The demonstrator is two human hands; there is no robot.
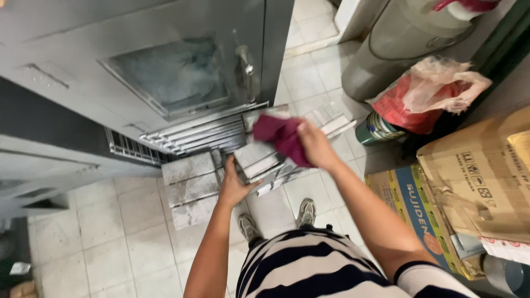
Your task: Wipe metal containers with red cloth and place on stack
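My right hand [316, 144] grips a crumpled maroon cloth [279, 136] and presses it against a grey metal louvre panel [259, 157] held up in front of me. My left hand [234, 185] clasps the panel's lower left edge from below. The panel is tilted, with angled slats and a pale dusty surface. Both my forearms reach forward over my striped shirt.
A grey metal door [165, 66] with a glass pane and a slatted vent stands at the left. Loose slats [190, 187] lie on the tiled floor. Cardboard boxes [475, 182], a red bag [419, 105], a can [375, 129] and a large grey drum [397, 44] crowd the right.
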